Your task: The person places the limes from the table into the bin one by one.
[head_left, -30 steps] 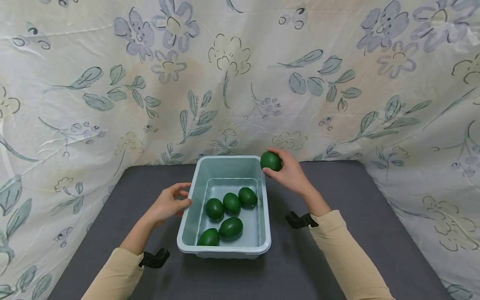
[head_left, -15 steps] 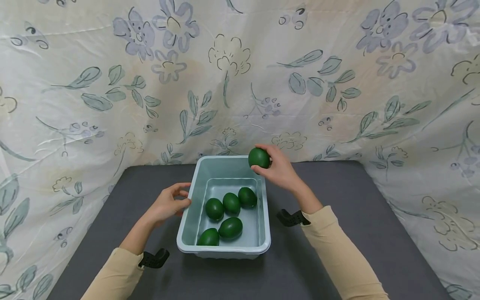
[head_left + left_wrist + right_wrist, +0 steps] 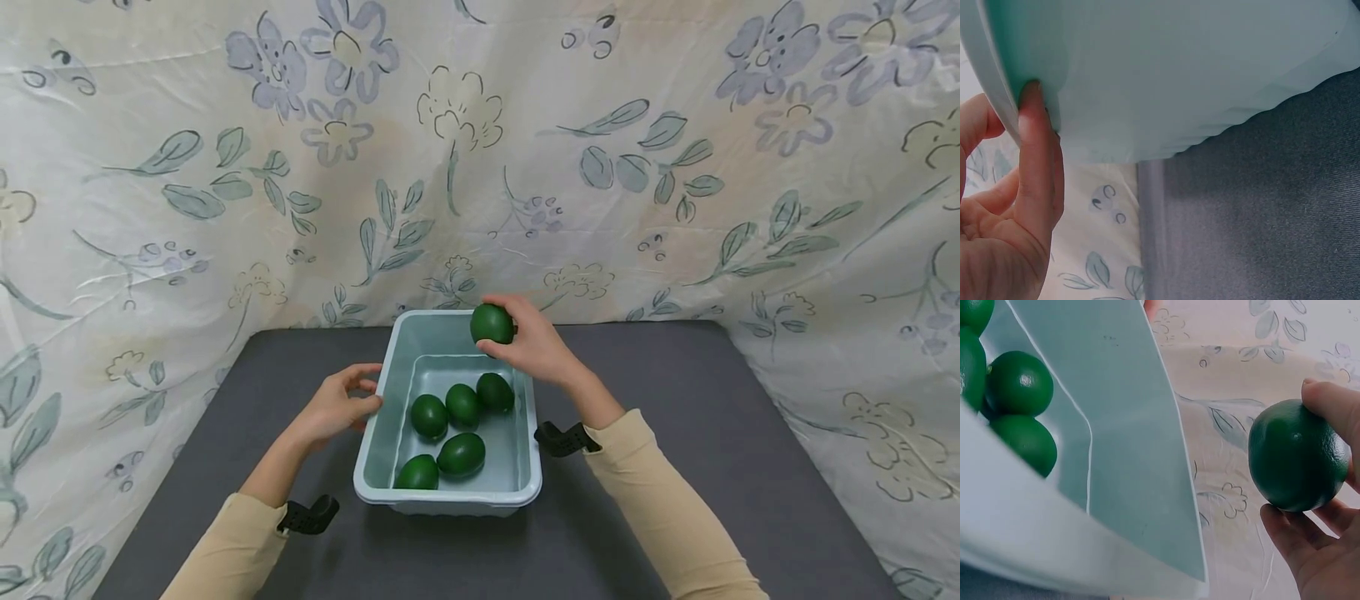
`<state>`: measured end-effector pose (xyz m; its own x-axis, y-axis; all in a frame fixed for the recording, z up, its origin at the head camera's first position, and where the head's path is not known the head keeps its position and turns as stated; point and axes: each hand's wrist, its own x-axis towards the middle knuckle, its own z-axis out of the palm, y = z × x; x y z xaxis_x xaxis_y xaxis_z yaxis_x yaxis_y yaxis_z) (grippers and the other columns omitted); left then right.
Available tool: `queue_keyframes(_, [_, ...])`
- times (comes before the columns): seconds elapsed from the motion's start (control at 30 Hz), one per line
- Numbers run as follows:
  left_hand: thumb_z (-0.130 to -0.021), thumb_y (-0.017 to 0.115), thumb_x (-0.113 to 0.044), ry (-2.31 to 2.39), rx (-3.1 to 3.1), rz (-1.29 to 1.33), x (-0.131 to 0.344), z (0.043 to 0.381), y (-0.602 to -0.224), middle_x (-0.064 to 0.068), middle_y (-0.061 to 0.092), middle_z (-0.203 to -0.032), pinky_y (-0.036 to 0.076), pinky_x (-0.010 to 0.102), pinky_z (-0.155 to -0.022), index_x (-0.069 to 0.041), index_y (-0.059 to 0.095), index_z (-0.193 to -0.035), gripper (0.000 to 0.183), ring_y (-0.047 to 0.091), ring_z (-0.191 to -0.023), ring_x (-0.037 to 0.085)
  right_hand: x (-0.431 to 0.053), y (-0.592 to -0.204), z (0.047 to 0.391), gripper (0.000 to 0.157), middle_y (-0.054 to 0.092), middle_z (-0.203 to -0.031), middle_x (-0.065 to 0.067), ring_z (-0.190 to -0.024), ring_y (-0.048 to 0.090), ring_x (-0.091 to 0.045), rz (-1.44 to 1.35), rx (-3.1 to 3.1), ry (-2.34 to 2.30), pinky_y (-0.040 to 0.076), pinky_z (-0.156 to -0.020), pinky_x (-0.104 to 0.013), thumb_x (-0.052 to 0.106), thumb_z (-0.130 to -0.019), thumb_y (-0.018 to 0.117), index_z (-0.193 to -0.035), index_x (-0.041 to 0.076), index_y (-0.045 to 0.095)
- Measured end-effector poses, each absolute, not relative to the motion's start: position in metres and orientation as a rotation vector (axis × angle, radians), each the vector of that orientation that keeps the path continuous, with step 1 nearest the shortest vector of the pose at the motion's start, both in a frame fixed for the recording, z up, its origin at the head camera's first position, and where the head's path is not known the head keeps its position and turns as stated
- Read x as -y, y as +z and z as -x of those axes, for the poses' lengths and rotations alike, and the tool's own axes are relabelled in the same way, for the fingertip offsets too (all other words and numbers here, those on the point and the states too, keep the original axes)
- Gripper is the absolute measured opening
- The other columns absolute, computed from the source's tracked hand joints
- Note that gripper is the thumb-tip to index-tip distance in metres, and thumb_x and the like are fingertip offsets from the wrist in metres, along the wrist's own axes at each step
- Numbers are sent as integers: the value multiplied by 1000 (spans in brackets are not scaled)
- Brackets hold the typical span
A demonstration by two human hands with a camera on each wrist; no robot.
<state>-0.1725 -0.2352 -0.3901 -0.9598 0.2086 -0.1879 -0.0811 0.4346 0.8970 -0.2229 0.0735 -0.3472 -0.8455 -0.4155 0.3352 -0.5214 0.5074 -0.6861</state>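
My right hand (image 3: 536,342) holds a dark green lime (image 3: 491,325) between thumb and fingers, above the far right part of a pale blue-green plastic tub (image 3: 528,454). In the right wrist view this glossy lime (image 3: 1297,456) is raised past the tub's rim, fingers below it. My left hand (image 3: 337,406) grips the tub's left rim; in the left wrist view a finger (image 3: 1035,144) lies against the wall under the lip. Several more limes (image 3: 462,455) lie on the tub's floor, mostly in its middle and near end.
The tub stands on a dark grey tabletop (image 3: 645,467). Behind and at both sides hangs a floral cloth (image 3: 480,208). A black strap (image 3: 309,517) is on the left wrist and another strap (image 3: 567,439) on the right.
My right hand has moved left with the lime, from the tub's far right corner to over its far end. My left hand and the limes in the tub stay where they were.
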Motion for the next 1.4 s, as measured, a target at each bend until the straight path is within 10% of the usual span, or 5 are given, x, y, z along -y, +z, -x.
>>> queue_keyframes(1.4, [-87, 58, -11, 1536, -2451, -119, 227, 179, -391, 21, 49, -115, 55, 38, -62, -9, 36, -139, 56, 61, -83, 23, -50, -354, 220, 62, 40, -139, -4, -121, 45, -19, -1110, 2706, 1208, 43, -95, -38, 32, -84, 66, -138, 17, 41])
